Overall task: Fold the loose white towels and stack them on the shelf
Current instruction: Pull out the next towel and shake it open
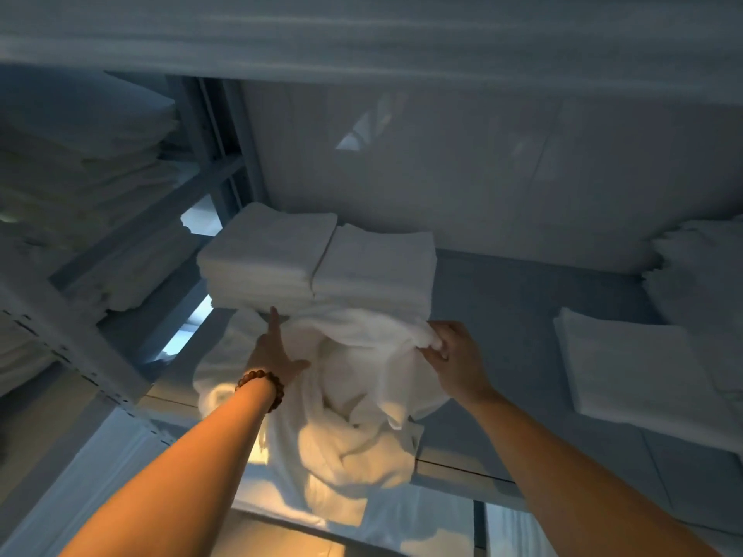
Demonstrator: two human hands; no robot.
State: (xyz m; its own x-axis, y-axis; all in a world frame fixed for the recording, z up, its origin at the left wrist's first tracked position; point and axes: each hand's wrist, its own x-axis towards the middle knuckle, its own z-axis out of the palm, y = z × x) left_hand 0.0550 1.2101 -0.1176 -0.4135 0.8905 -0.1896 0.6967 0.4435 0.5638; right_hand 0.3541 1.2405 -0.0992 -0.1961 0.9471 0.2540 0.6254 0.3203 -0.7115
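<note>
The loose towel [354, 416] lies crumpled at the front of the shelf [522, 315], with its lower part hanging over the shelf edge and no fold yet formed. The right hand [454, 355] pinches a bunched edge at the towel's right side, likely to draw that edge out and locate a corner. The left hand [277, 351], fingers straight and thumb spread, presses flat on the towel's left side, apparently anchoring the cloth against that pull. Directly behind the towel and touching it stand two folded stacks [317, 263] side by side — the probable destination. Well to the towel's right lies another folded stack [627, 367].
</note>
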